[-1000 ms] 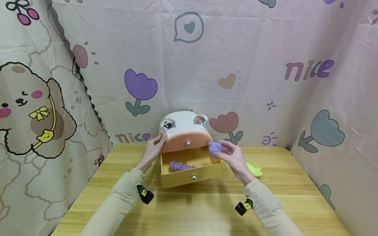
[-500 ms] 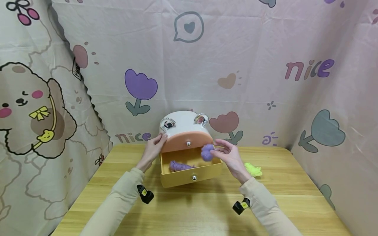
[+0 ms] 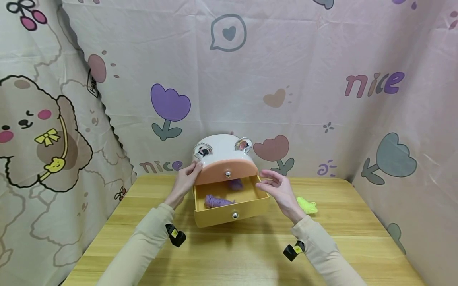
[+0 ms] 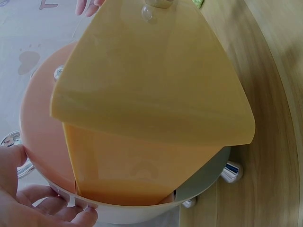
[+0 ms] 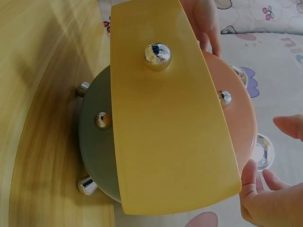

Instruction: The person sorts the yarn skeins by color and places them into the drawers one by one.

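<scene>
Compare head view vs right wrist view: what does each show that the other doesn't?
Only the head view shows inside the open yellow drawer: two purple yarn bundles, one at the front left, one at the back. It also shows the green yarn on the table and the printed cloth backdrop.

Only the right wrist view shows the box's dark green lowest drawer front with its knob and its metal feet.

Both show the yellow drawer front, the orange drawer, the left hand on the box, and the right hand empty beside it.

the yellow drawer (image 5: 165, 118) with its chrome knob (image 5: 157, 55) is sticking out of the round organiser (image 5: 97, 156) on the wooden tabletop (image 5: 42, 94); the right grip (image 5: 272, 189) is hovering empty beside the peach drawer front (image 5: 236, 113).
</scene>
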`<state>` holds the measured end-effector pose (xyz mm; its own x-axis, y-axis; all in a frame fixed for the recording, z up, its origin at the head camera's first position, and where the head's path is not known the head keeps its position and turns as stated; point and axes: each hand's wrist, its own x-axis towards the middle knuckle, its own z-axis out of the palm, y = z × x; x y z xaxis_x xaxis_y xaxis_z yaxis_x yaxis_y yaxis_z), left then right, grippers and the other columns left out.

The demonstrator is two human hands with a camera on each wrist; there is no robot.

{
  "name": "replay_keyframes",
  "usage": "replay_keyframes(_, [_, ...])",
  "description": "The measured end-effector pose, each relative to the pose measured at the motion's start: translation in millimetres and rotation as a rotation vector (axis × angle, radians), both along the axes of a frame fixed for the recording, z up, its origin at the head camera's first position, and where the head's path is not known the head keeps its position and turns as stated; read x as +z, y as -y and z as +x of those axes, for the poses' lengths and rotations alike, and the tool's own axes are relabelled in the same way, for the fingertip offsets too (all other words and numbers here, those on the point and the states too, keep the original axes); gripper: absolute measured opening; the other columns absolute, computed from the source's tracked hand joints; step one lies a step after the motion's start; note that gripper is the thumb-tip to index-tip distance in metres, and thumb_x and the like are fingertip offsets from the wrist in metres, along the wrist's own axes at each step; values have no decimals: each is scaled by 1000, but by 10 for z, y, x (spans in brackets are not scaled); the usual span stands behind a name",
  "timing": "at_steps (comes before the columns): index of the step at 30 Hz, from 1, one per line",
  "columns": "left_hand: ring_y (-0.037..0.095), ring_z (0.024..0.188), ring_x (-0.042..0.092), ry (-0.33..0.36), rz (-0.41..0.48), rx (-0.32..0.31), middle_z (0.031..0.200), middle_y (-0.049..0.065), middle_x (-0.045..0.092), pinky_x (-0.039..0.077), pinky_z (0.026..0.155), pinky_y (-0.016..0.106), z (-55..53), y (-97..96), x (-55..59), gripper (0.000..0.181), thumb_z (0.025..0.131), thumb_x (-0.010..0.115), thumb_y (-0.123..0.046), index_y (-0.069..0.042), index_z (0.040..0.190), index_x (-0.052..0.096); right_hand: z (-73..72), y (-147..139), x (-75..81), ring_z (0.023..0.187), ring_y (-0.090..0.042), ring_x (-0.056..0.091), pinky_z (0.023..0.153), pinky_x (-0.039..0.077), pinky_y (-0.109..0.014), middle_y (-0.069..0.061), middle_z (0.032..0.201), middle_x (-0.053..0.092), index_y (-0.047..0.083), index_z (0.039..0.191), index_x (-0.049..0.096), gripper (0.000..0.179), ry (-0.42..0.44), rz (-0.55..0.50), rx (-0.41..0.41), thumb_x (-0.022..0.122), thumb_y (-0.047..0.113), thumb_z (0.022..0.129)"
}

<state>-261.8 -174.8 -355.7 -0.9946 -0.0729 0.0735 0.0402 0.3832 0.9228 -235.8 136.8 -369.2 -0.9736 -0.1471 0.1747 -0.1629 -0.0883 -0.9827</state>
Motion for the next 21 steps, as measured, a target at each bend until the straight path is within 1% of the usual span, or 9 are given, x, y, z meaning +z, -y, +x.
replay_keyframes(4, [30,155,25,1,-4,1,165,6,29,25,128,44,1,-3,2,66,105,49,-45,-5,155,34,-4,-12,-15,96,-6,64,87,56,-16,8,115,64,-9,138,49,56,-5,10,4,69,-5,86])
replay_keyframes(6, [30,155,25,2,-6,5,165,5,29,25,128,43,0,-2,3,66,104,49,-46,-6,155,34,-4,-15,-18,96,-7,64,87,56,-16,7,115,65,-9,138,49,56,-5,10,2,69,-5,86])
replay_keyframes(10, [30,155,26,0,-12,10,165,5,30,25,128,43,7,-5,13,66,104,50,-46,-6,155,35,4,-19,-24,97,-7,64,88,57,-17,0,120,65,-8,138,50,55,-5,4,1,69,-5,86])
replay_keyframes(12, [31,154,26,1,-13,11,165,6,30,25,128,44,12,-7,15,67,104,50,-46,-6,155,35,17,-27,-30,97,-7,65,88,57,-17,1,119,65,-8,137,50,55,-9,0,0,69,-5,86])
replay_keyframes(14, [32,154,26,-2,-15,8,165,7,29,25,128,44,17,-7,16,67,104,49,-46,-5,155,35,39,-35,-35,96,-7,65,87,57,-17,5,116,67,-8,137,50,54,-14,-8,-5,69,-5,86])
replay_keyframes(17, [32,154,26,-1,-16,5,165,8,29,25,128,44,26,-9,18,67,104,49,-46,-5,155,35,87,-44,-36,94,-6,66,87,57,-17,12,108,68,-5,133,53,49,-21,-51,-36,69,-7,87])
replay_keyframes(21, [32,154,26,-8,-13,4,165,8,30,25,127,44,28,-9,20,67,104,49,-46,-4,154,35,145,-53,-41,90,-6,67,87,58,-18,10,102,68,5,125,59,43,-45,-124,-130,69,-10,85])
